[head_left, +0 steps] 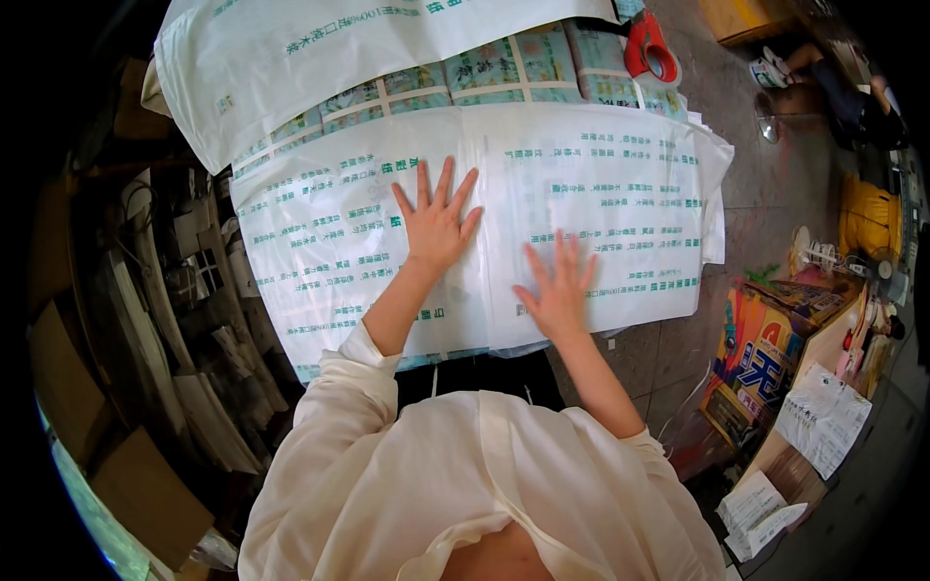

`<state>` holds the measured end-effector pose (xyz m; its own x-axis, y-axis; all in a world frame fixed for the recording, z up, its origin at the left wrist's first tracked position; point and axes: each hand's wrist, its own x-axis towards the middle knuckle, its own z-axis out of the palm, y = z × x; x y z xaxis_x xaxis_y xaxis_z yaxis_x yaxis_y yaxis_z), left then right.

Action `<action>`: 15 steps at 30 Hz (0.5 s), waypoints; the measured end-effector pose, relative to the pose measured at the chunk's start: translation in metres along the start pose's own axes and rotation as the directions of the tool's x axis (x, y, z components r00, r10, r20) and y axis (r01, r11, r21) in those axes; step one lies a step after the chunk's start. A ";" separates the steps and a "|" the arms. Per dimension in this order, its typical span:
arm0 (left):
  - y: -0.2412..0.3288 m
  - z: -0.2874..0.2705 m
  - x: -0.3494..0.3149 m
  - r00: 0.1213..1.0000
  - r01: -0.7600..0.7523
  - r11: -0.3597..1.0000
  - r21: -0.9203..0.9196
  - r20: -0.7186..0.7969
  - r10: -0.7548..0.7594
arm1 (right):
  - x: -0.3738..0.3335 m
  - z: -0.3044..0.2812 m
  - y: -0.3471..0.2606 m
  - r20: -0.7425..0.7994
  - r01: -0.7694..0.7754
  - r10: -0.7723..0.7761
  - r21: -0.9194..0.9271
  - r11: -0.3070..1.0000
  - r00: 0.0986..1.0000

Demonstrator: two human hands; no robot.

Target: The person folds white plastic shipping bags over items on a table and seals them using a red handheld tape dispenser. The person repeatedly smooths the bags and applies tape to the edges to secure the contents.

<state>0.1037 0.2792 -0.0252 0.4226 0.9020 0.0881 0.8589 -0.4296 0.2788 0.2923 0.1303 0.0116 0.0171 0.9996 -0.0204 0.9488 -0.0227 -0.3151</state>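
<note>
My left hand point(441, 223) lies flat on a large white plastic wrapping sheet point(620, 290) printed in green, its fingers spread near the centre crease. Right of that crease, my right hand point(560, 290) rests on the same sheet, fingers apart and a little blurred. Neither hand holds anything. Beyond the sheet shows a row of teal wrapped packs point(484, 73) bound with pale straps. A second white printed sheet point(242, 77) covers their far side. On the packs at the far right sits a red tape dispenser point(651, 50).
On the left stand shelves with stacked flat boards point(203, 407) and brown cardboard point(150, 499). To the right are a colourful printed box point(751, 358), loose papers point(823, 418), a fan point(882, 266) and a yellow bag point(869, 218). Another person's legs point(799, 63) show at the far right.
</note>
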 end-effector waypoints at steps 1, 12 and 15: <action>-0.001 -0.001 0.001 1.000 0.001 1.000 -0.010 -0.002 -0.002 | 0.007 0.005 -0.012 0.021 0.040 -0.041 0.039 0.998 0.999; -0.024 -0.008 -0.030 0.981 -0.196 0.813 -0.548 -0.108 0.164 | 0.021 0.023 -0.041 0.079 -0.043 0.033 0.133 0.990 0.996; -0.017 -0.010 -0.030 0.973 -0.230 0.863 -0.450 -0.094 0.211 | 0.024 0.029 -0.047 0.080 -0.058 0.052 0.079 0.995 0.995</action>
<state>0.0734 0.2601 -0.0231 0.5654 0.7909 0.2340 0.5137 -0.5597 0.6503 0.2391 0.1545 -0.0013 0.0409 0.9928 -0.1128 0.9182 -0.0819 -0.3874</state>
